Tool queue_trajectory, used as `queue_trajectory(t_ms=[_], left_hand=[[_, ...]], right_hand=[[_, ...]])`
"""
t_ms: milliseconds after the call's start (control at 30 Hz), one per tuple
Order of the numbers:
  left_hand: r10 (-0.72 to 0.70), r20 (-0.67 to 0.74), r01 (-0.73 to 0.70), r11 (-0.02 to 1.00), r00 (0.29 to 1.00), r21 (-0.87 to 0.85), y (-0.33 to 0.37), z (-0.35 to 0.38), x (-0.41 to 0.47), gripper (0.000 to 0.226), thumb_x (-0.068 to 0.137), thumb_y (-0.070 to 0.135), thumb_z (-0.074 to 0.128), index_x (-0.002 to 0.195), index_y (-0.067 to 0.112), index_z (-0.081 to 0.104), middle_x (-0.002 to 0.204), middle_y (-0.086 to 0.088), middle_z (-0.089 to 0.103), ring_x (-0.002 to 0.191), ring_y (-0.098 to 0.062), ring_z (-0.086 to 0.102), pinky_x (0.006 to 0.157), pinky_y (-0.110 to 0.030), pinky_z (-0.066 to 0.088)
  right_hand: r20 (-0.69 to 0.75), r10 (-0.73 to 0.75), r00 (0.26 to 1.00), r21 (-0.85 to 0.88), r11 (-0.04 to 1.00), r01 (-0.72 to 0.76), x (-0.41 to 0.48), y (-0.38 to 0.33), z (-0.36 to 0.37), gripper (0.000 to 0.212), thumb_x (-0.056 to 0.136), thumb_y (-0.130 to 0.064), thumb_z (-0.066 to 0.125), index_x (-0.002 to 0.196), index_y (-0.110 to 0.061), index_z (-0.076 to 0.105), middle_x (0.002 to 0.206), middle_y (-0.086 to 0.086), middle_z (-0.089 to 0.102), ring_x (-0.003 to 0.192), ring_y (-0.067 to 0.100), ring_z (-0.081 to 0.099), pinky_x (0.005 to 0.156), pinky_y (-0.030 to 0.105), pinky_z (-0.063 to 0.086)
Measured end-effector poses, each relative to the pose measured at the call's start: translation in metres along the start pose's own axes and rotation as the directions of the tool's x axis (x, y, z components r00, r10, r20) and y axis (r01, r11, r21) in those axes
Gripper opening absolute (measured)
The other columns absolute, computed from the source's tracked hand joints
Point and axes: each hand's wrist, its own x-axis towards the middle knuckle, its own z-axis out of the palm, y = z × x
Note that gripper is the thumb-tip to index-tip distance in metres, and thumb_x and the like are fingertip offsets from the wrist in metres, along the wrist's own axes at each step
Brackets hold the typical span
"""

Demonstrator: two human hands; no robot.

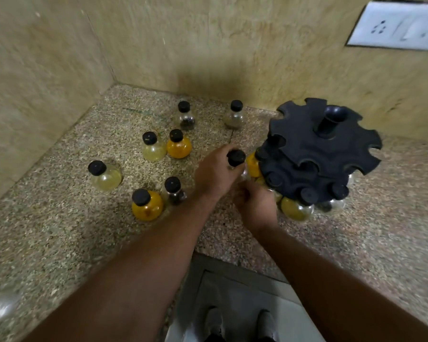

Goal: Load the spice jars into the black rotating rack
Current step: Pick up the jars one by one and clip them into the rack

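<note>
The black rotating rack stands at the right of the counter, with several black-capped jars hanging in its lower slots, among them a yellow-green jar at the front. My left hand grips a black-capped jar right beside the rack's left edge. My right hand is curled just below it against the rack's lower tier; what it holds is hidden. Several loose jars stand to the left, including an orange jar, another orange jar and a pale yellow jar.
The speckled granite counter sits in a corner of beige tiled walls. A white socket plate is on the wall at upper right. The counter's front edge runs below my arms, with feet on the floor beneath.
</note>
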Motion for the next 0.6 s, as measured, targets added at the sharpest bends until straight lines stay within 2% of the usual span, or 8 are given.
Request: queue_trajectory(t_ms=[100, 233, 300, 400, 533, 600], left_hand=[[0.041, 0.028, -0.040, 0.999, 0.999, -0.036, 0.019, 0.004, -0.015, 0.050, 0.080, 0.042, 0.080, 0.124, 0.025, 0.064, 0.117, 0.002, 0.071, 0.108, -0.020, 0.065, 0.085, -0.035, 0.054], [0.090, 0.006, -0.090, 0.993, 0.996, -0.076, 0.043, 0.008, -0.029, 0.061, 0.079, 0.048, 0.079, 0.131, 0.021, 0.062, 0.123, 0.000, 0.069, 0.111, -0.017, 0.064, 0.089, -0.030, 0.053], [0.129, 0.004, -0.128, 0.988, 0.992, -0.087, 0.054, 0.009, -0.034, 0.061, 0.078, 0.050, 0.080, 0.129, 0.019, 0.064, 0.123, -0.001, 0.069, 0.110, -0.016, 0.064, 0.088, -0.029, 0.053], [0.182, 0.025, -0.179, 0.980, 0.983, -0.089, 0.067, 0.011, -0.043, 0.058, 0.074, 0.053, 0.081, 0.119, 0.020, 0.069, 0.115, 0.001, 0.071, 0.104, -0.015, 0.065, 0.084, -0.034, 0.056], [0.223, 0.077, -0.214, 0.970, 0.972, -0.113, 0.080, 0.016, -0.053, 0.054, 0.071, 0.053, 0.082, 0.113, 0.022, 0.071, 0.107, 0.004, 0.070, 0.097, -0.013, 0.065, 0.079, -0.037, 0.057], [0.248, 0.100, -0.236, 0.964, 0.964, -0.121, 0.088, 0.019, -0.054, 0.054, 0.071, 0.055, 0.081, 0.112, 0.023, 0.071, 0.106, 0.006, 0.068, 0.096, -0.011, 0.064, 0.079, -0.037, 0.057]], right_hand=[[-0.123, 0.076, 0.989, 0.106, 0.992, -0.063, -0.008, 0.006, -0.031, 0.011, 0.089, -0.024, 0.069, 0.080, -0.020, 0.064, 0.065, -0.012, 0.058, 0.058, 0.005, 0.053, 0.053, 0.024, 0.038], [-0.109, 0.243, 0.964, 0.358, 0.914, -0.190, -0.022, 0.016, -0.063, 0.015, 0.090, -0.041, 0.070, 0.092, -0.027, 0.072, 0.066, -0.009, 0.067, 0.061, 0.002, 0.062, 0.057, 0.018, 0.045], [-0.108, 0.352, 0.930, 0.532, 0.811, -0.245, -0.029, 0.018, -0.076, 0.019, 0.093, -0.039, 0.068, 0.091, -0.021, 0.073, 0.066, -0.007, 0.069, 0.058, 0.003, 0.063, 0.056, 0.021, 0.048], [-0.109, 0.505, 0.857, 0.750, 0.607, -0.262, -0.033, 0.023, -0.096, 0.030, 0.098, -0.033, 0.065, 0.080, -0.009, 0.066, 0.066, 0.001, 0.063, 0.055, 0.007, 0.058, 0.053, 0.023, 0.048], [-0.025, 0.580, 0.814, 0.826, 0.470, -0.310, -0.034, 0.027, -0.120, 0.036, 0.096, -0.044, 0.064, 0.078, -0.013, 0.068, 0.069, 0.011, 0.063, 0.054, 0.019, 0.056, 0.054, 0.029, 0.048], [-0.004, 0.591, 0.807, 0.864, 0.408, -0.295, -0.033, 0.026, -0.131, 0.034, 0.095, -0.043, 0.064, 0.082, -0.012, 0.069, 0.068, 0.010, 0.062, 0.048, 0.017, 0.052, 0.047, 0.024, 0.044]])
